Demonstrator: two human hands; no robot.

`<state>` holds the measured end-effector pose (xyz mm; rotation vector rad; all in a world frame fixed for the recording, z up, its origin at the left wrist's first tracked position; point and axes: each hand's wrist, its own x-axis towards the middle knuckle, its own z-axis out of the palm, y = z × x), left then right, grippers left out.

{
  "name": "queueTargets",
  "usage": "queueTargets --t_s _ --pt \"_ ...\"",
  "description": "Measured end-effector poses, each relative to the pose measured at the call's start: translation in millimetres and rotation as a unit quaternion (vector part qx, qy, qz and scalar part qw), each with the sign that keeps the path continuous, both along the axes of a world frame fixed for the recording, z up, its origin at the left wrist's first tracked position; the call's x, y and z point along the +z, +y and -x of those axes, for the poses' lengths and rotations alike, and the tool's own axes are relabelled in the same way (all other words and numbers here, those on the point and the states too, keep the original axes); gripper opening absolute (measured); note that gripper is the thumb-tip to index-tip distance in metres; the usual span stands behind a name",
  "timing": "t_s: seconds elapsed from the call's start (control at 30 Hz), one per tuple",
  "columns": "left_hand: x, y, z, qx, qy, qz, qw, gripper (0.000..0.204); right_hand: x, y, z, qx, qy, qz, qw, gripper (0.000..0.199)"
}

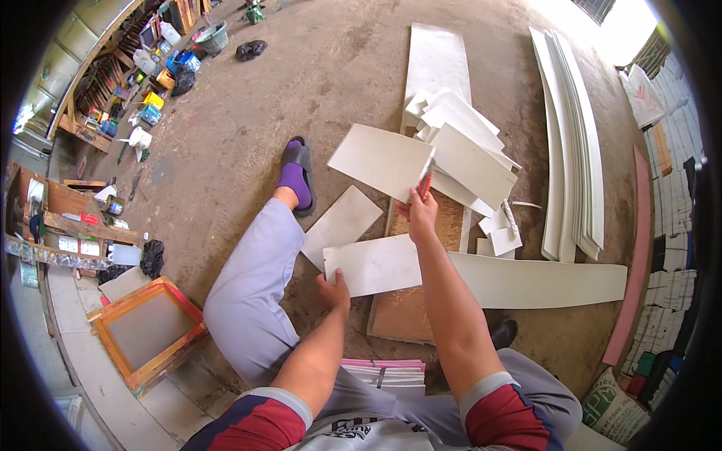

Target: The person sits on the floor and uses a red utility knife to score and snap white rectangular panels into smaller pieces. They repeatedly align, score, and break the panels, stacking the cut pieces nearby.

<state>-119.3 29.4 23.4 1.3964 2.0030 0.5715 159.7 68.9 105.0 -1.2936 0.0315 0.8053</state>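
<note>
A long off-white foam-like strip (pixel 538 280) lies across a brown board (pixel 402 312) and passes beneath my right forearm. My left hand (pixel 335 290) is closed on the strip's left end, thumb on top and the other fingers partly hidden under the edge. Beyond the strip, my right hand (pixel 421 213) is wrapped round a red-handled utility knife (pixel 426 183). The knife's tip points away from me, over the edge of a cut off-white panel (pixel 382 159). Another cut piece (pixel 344 224) rests on the floor just beyond my left hand.
More cut pieces (pixel 459 120) are heaped beyond the board, on a long sheet (pixel 438 60). Long strips (pixel 575 143) are stacked at right, near a pink strip (pixel 632 263). A wooden-framed screen (pixel 150 331) leans at lower left. Pots and tools (pixel 150 113) line the left side.
</note>
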Motion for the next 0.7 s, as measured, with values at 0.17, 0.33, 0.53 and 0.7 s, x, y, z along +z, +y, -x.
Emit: queueTargets --t_s 0.17,0.33,0.53,0.7 --pt "6.5 -4.0 -29.0 -0.077 -0.026 -0.021 0.996 0.056 -15.6 -20.0 -16.7 0.109 -0.227 0.22 0.942 0.032" --pt "0.4 -20.4 -59.7 -0.108 -0.043 0.008 0.993 0.059 3.5 -131.6 -10.4 0.088 -0.371 0.413 0.827 0.03" --pt "9.6 -96.7 -130.7 -0.259 -0.076 0.017 0.963 0.042 -32.8 -283.2 -18.6 -0.119 -0.325 0.506 0.79 0.04" --pt "6.9 -144.8 -173.6 -0.278 -0.142 0.096 0.945 0.035 -46.4 -335.0 -18.1 -0.229 -0.237 0.558 0.762 0.05"
